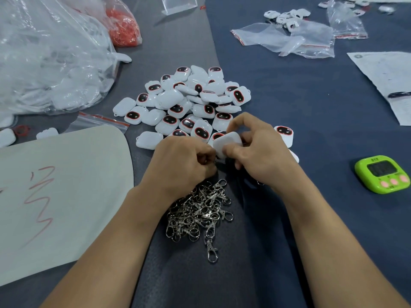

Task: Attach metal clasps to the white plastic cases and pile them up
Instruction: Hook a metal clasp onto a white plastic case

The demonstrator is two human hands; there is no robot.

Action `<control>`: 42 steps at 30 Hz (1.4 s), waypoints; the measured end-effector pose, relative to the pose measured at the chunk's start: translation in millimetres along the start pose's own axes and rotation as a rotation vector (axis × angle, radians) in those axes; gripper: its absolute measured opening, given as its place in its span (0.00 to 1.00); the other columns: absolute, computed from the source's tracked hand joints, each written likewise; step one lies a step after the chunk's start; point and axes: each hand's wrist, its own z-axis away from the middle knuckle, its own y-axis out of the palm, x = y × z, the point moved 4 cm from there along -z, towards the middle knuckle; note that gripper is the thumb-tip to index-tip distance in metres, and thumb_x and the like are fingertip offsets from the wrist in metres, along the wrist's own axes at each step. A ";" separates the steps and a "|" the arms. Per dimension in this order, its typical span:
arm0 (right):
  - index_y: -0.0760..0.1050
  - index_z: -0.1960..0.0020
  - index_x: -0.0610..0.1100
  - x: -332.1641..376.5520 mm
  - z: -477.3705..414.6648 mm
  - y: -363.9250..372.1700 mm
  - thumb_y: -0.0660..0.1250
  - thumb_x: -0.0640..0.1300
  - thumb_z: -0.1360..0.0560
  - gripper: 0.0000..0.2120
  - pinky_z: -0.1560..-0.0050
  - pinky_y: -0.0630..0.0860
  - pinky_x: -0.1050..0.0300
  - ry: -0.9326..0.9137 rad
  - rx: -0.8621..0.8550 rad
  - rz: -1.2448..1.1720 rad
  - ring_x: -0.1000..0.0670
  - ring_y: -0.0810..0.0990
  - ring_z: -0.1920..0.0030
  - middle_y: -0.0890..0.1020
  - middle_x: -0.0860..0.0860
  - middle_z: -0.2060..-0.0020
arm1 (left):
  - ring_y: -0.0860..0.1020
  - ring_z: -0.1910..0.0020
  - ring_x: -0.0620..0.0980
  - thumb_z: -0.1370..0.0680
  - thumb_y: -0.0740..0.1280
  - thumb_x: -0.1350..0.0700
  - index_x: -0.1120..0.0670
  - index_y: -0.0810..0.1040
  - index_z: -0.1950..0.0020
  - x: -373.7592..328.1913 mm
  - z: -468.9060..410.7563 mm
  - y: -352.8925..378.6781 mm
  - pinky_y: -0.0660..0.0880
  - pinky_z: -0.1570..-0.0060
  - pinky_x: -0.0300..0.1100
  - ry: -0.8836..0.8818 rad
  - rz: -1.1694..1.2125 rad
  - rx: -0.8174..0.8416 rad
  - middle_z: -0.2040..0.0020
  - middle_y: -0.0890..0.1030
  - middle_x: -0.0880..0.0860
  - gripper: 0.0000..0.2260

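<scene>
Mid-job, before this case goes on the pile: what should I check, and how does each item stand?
1. The right hand grips the white case: ok.
2. The left hand pinches a clasp at its edge: ok.
3. That clasp latched through the case's loop: cannot tell, fingers hide it.
4. The pile of cases lies just beyond the hands: ok.
5. The loose clasps lie heaped by the wrists, ready: ok.

The right hand [262, 150] grips a white plastic case [226, 141] by its edges. The left hand [184, 165], fingers curled, pinches a barely visible metal clasp [214, 160] at its lower corner, just above the heap of clasps [200, 214] and just in front of the pile of cases [189, 103] — a green timer [382, 173] lies well apart to the right.
</scene>
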 end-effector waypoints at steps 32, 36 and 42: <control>0.76 0.56 0.51 -2.6 -1.8 1.7 0.72 0.41 0.28 0.07 0.70 0.69 0.57 -0.002 -0.048 0.019 0.53 0.70 0.76 0.80 0.50 0.75 | 0.76 0.66 0.44 0.35 0.72 0.48 0.47 0.84 0.62 15.6 -2.0 4.6 0.66 0.68 0.31 -0.061 0.136 -0.014 0.67 0.79 0.42 0.05; 0.76 0.56 0.50 -1.5 -1.3 1.7 0.71 0.39 0.27 0.07 0.76 0.66 0.62 0.001 -0.055 -0.044 0.54 0.70 0.78 0.80 0.50 0.76 | 0.76 0.67 0.44 0.35 0.72 0.49 0.44 0.83 0.63 15.8 -2.4 4.7 0.66 0.67 0.31 -0.050 0.153 0.016 0.69 0.78 0.43 0.03; 0.76 0.55 0.49 -1.7 -3.2 0.6 0.72 0.38 0.26 0.07 0.76 0.66 0.62 0.006 -0.004 -0.032 0.53 0.69 0.79 0.79 0.52 0.78 | 0.76 0.66 0.43 0.35 0.72 0.48 0.38 0.82 0.56 15.7 -1.9 5.5 0.67 0.66 0.31 -0.071 0.178 0.017 0.67 0.80 0.41 0.09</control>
